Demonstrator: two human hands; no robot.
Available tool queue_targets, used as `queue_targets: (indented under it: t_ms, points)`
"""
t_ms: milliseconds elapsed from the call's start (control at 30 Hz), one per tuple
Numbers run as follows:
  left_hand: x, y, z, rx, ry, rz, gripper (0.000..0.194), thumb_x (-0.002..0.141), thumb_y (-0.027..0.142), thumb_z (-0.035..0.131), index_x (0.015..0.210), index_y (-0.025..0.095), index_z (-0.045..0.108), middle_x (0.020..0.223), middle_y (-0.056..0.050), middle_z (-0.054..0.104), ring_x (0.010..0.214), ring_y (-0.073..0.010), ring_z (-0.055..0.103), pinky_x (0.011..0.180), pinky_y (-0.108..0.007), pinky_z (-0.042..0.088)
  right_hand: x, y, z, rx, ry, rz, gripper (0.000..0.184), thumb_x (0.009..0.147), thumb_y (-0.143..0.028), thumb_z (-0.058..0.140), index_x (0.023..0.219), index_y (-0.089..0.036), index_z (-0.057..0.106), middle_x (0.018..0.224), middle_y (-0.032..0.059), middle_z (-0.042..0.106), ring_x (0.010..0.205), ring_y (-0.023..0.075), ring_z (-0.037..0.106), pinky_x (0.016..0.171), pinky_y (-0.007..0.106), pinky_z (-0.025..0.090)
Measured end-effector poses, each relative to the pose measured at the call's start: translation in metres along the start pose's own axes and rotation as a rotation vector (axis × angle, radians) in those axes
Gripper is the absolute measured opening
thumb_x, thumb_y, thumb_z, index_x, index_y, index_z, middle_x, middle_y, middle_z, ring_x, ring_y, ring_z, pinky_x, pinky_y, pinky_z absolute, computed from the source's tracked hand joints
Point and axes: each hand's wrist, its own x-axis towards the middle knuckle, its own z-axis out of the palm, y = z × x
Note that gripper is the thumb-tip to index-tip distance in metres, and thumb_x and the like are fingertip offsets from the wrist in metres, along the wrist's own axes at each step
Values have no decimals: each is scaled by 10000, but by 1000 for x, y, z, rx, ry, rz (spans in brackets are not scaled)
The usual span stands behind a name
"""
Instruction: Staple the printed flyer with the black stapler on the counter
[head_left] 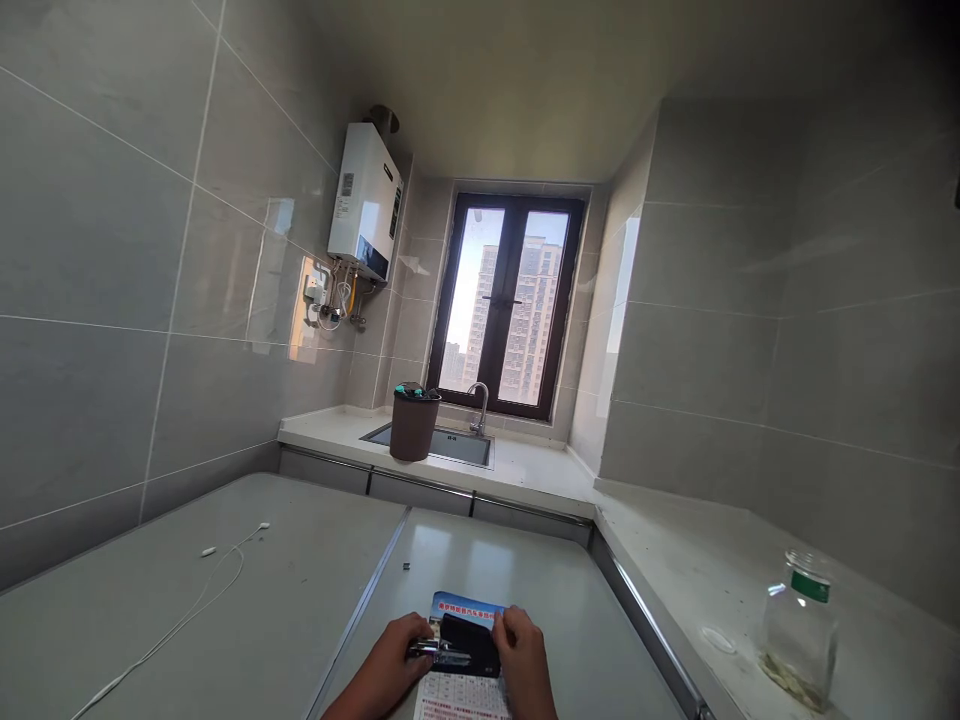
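A black stapler [472, 645] with a silver metal part is held between my two hands, low in the view over the table. My left hand [401, 650] is closed on its left end, by the metal part. My right hand [523, 655] is closed at its right end, fingers bent against the black body. Beneath the stapler lies a printed leaflet [461, 692] with a blue top and red lettering, partly covered by the stapler and hands. A small grey metal piece [406, 566], perhaps staples, rests on the table beyond my left hand.
The pale table [315, 560] has a seam left of my hands. A white cable [176, 628] lies on its left half. Beyond stand a brown bin [414, 428], a sink [465, 447] and a faucet [478, 405]. A glass jar [799, 630] is on the right counter.
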Motion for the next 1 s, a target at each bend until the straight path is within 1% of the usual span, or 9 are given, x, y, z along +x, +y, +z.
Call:
queue_targets:
  t_ms: [100,167,267,367,467,633,800,900,1000]
  points:
    - [2,-4,-1,7,-28,-7,185,751,212,647,923,197,715,1037,-61,713,1046,-284,604,955,-349,414,-3,-17,-10,35,-64,-93,285,983,-412,498,828,-230,652,905,48,650,865,213,608,783,310,471]
    - [3,-7,-1,-7,-10,-21,176,751,252,677,914,200,719,1043,-63,711,1065,-289,595,969,-354,406,-6,-26,-14,2,-111,-166,195,900,-429,639,978,-257,685,1030,59,659,981,247,609,850,343,492]
    - [4,-9,-1,-48,9,-20,179,745,305,706,893,206,723,1025,-62,717,1054,-292,600,961,-355,417,-9,-36,-18,-74,-148,-231,271,782,-388,753,1017,-268,692,1110,68,658,1036,284,604,883,388,510]
    - [5,-3,-3,-105,34,37,158,764,289,674,883,201,729,985,-67,727,1004,-284,630,932,-351,444,-11,-42,-20,-71,-178,-241,225,782,-253,708,1004,-267,676,1132,58,664,1065,276,608,906,389,523]
    - [7,5,-6,-189,65,94,158,791,295,657,879,195,740,966,-75,737,984,-284,654,900,-341,471,-14,-39,-18,-32,-190,-263,354,776,-151,649,1109,-269,662,1217,67,672,1156,279,607,988,410,512]
    - [12,-1,-8,-323,77,52,222,797,378,702,899,188,756,939,-71,760,947,-283,685,864,-336,502,-18,-24,-8,-86,-108,-324,507,753,-83,583,1221,-265,657,1167,73,738,1066,283,691,928,418,556]
    - [19,-18,-4,-604,104,-100,468,586,455,896,916,172,722,925,-96,774,934,-291,715,885,-381,534,-12,-35,-17,-138,-31,-565,573,703,13,502,1179,-266,656,1129,36,752,1022,245,692,902,398,543]
    - [20,-18,-5,-772,115,-206,632,480,510,954,949,157,719,983,-151,784,982,-323,732,955,-439,532,-9,-45,-25,-183,37,-663,554,775,28,478,1220,-258,646,1124,36,760,1015,230,692,897,402,525]
    - [17,-12,-9,-865,79,-229,706,475,549,956,998,130,735,1033,-187,782,998,-339,743,1022,-469,505,-11,-53,-25,-242,32,-783,493,893,-19,465,1282,-271,631,1130,36,768,1000,224,701,908,422,507]
